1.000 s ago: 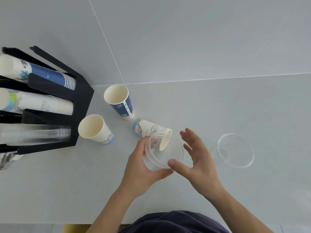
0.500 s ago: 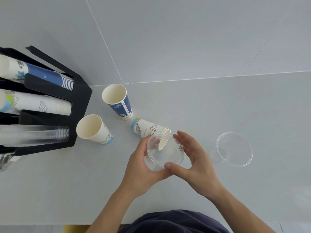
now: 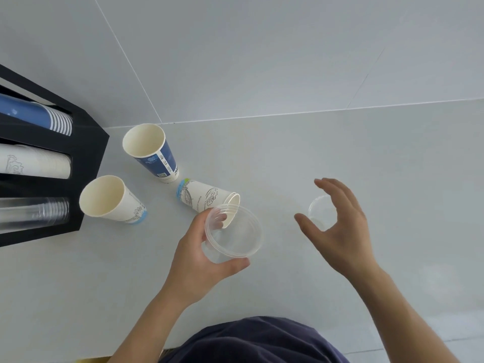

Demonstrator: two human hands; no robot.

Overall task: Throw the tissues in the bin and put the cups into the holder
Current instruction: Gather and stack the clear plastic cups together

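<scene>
My left hand (image 3: 201, 255) grips a clear plastic cup (image 3: 233, 231) just above the table, its mouth facing up at me. My right hand (image 3: 337, 226) hovers with spread fingers over a second clear plastic cup (image 3: 320, 212) that lies on the table and is partly hidden behind the fingers. A blue paper cup (image 3: 152, 153) and a white paper cup (image 3: 112, 200) stand upright near the black cup holder (image 3: 89, 158). Another white paper cup (image 3: 207, 196) lies on its side beside my left hand. No tissues or bin are in view.
The holder at the left has stacks of blue, white and clear cups lying in its three slots. A white wall rises behind the table (image 3: 366, 158). My dark shirt (image 3: 256, 341) shows at the table's near edge.
My right hand let go of the clear cup's rim and moved right, over the second clear cup. My left hand still holds the first cup. The camera moved closer.
</scene>
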